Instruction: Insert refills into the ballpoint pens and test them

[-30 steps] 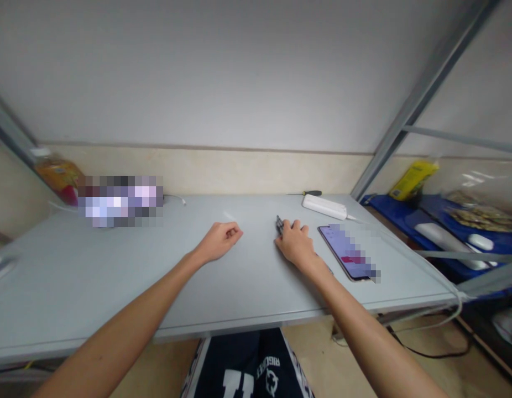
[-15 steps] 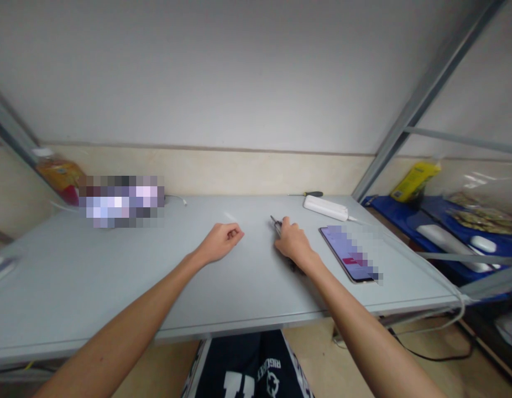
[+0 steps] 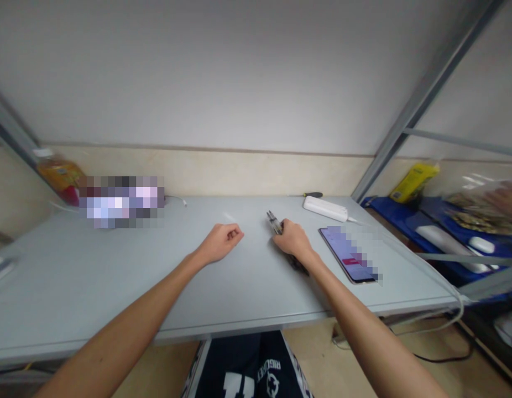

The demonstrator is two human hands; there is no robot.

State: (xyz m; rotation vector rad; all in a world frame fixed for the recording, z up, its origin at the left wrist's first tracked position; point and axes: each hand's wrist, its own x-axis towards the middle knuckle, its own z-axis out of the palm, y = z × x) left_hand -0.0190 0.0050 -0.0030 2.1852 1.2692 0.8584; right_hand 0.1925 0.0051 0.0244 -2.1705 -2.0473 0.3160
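My left hand (image 3: 220, 241) rests on the grey table in a loose fist, its fingers curled in, with nothing showing between them. My right hand (image 3: 293, 239) is closed around a pair of pliers (image 3: 275, 223), palm down. Their metal jaws point away from me and slightly left, and the dark handles run back under my hand and wrist. Right of that hand lies a phone (image 3: 343, 254) with its screen lit and partly blurred out.
A white power strip (image 3: 325, 208) with a cable and a screwdriver (image 3: 313, 194) lie at the back right. A bottle of orange liquid (image 3: 61, 172) stands back left beside a pixelated area. Beyond the metal frame, another person's hand (image 3: 507, 198) is over a plastic bag (image 3: 474, 215).
My right hand has shifted slightly, and more of the pliers' jaws and handles now shows. Another person's hand has come in at the far right. My left hand has stayed still.
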